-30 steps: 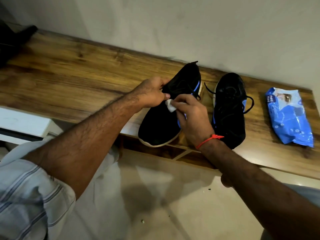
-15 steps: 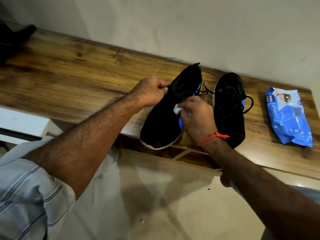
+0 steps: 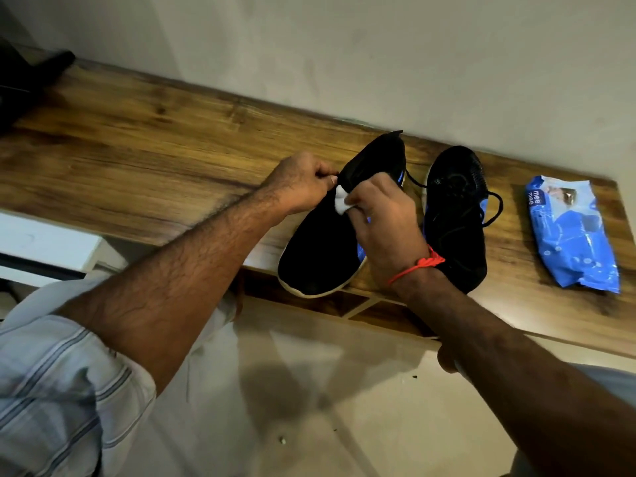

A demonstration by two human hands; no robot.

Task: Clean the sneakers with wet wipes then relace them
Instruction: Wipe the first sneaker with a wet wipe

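Two black sneakers with blue trim lie on a wooden shelf (image 3: 144, 156). The left sneaker (image 3: 320, 249) juts toe-first over the shelf's front edge. My left hand (image 3: 303, 185) pinches its collar at the left side. My right hand (image 3: 382, 222) grips a crumpled white wet wipe (image 3: 341, 204) and presses it against the sneaker's upper near the opening. The right sneaker (image 3: 454, 215) lies beside it, untouched, its black lace (image 3: 494, 208) loose and looping to the right.
A blue pack of wet wipes (image 3: 571, 232) lies on the shelf at the right. A dark object (image 3: 24, 84) sits at the shelf's far left. The wall runs right behind the shelf; pale tiled floor (image 3: 309, 390) lies below.
My right hand with the wipe has slid up the left sneaker toward its opening, close to my left hand. The sneaker has shifted slightly; the right sneaker and wipes pack stay put.
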